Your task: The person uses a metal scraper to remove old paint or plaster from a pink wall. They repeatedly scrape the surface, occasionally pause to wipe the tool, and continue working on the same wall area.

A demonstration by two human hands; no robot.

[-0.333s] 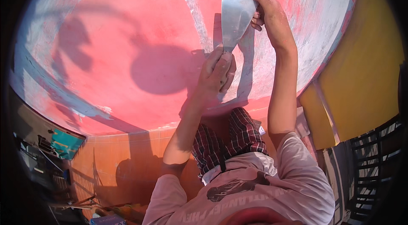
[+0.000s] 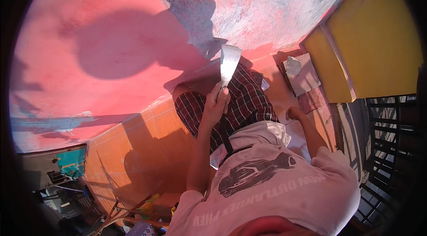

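My left hand (image 2: 215, 104) is closed round the handle of a metal scraper (image 2: 230, 60). Its broad, shiny blade points up and away from me, in front of the pink wall (image 2: 133, 22), and I see a gap of air or shadow around it. My right hand (image 2: 293, 113) is lowered to my right side, beside my hip, with its fingers curled in. Nothing shows in it. Below the scraper are my legs in checked shorts (image 2: 244, 89). Pale, scraped patches (image 2: 267, 0) show through the pink paint at the upper right.
A tile-like slab (image 2: 307, 75) with a grey lump (image 2: 293, 65) on it sits at the wall's foot, right of my knees. A yellow panel (image 2: 378, 40) and dark metal bars (image 2: 391, 133) stand at the right. Orange tiled floor (image 2: 155, 142) and assorted items (image 2: 147, 211) lie lower left.
My right hand has left the scraper's blade and dropped to my right side. My left hand has drawn the scraper down and back from the wall. The view has shifted rightward and down.
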